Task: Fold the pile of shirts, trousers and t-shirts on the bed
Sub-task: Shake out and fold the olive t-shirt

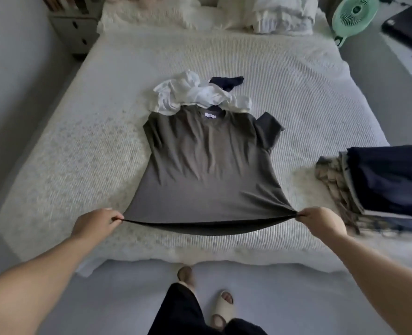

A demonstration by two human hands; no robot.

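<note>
A grey-brown t-shirt [207, 160] lies spread face-up on the bed [79, 153], collar away from me. My left hand [96, 223] pinches its left hem corner and my right hand [321, 221] pinches the right corner, so the hem is stretched taut and lifted slightly off the cover. Beyond the collar sits a crumpled white garment [195, 95] with a dark navy piece [226, 82] behind it. The shirt's collar partly overlaps the white garment.
A stack of folded clothes, navy on top [388, 180], sits at the bed's right edge. Pillows and white bedding [280, 15] lie at the head. A green fan [355, 13] and a dark laptop [408, 25] are on the floor at right, a small drawer unit [76, 32] at left.
</note>
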